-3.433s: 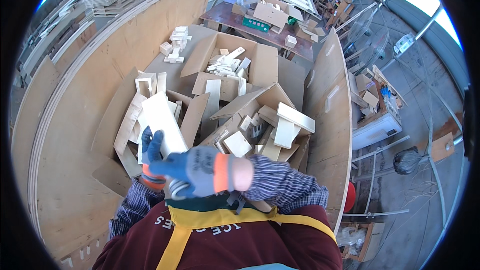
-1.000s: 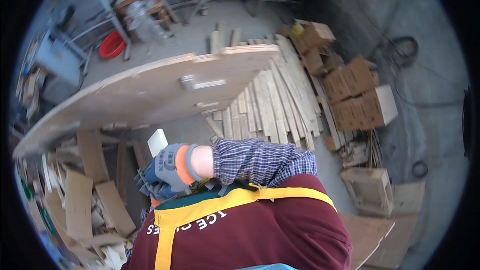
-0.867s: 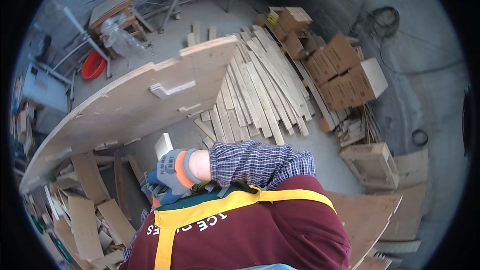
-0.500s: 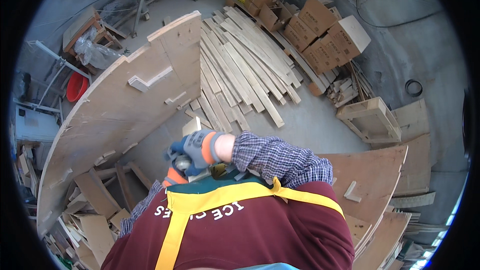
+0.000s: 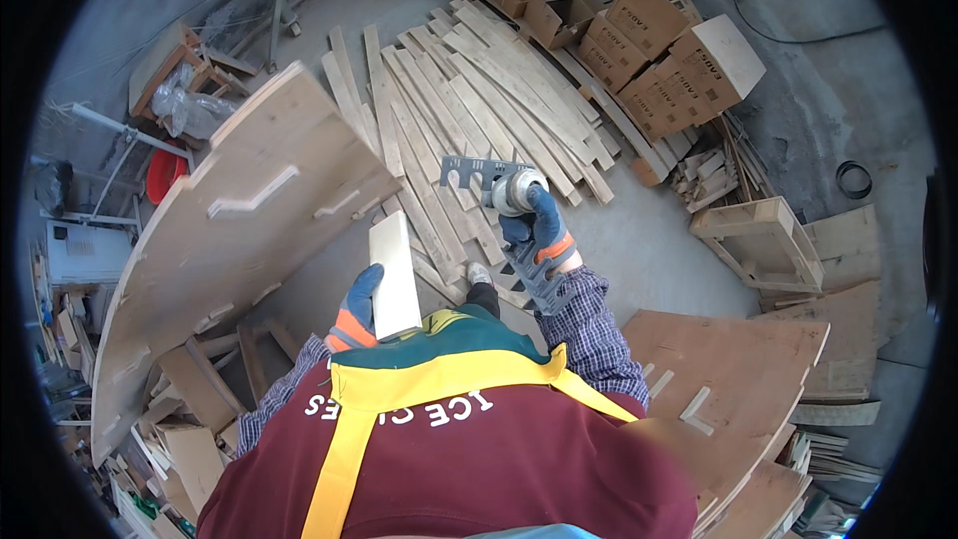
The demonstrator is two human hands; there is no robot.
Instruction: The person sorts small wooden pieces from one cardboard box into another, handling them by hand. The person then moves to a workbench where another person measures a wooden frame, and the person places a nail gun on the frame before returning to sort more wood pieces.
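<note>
Long raw planks (image 5: 439,125), straight-edged and pale, lie fanned over the grey concrete floor (image 5: 659,250). Right of the plank pile stand brown cardboard cartons (image 5: 664,100), some with flaps up; nearer on that side sits an open-faced wooden crate (image 5: 714,225), and farther out a black coil (image 5: 853,180). Left of the pile a tall plywood panel (image 5: 239,230) — smooth, tan, with small pale strips on its face — blocks the way toward a red basin (image 5: 163,177). Another plywood sheet (image 5: 753,359) is to the pile's near right.

At the pile's near left end, the left hand (image 5: 361,307) grips a flat, cream-coloured wooden board (image 5: 395,274) by its left side, fingers bent against it. Over the pile's near right part, the right hand (image 5: 539,225) is curled about a round metallic piece (image 5: 514,192); a dark grey notched strip (image 5: 464,172) juts from there toward the planks — I can't tell what kind of tool it is. A shoe (image 5: 479,272) shows beside the planks' near ends, between the hands.
</note>
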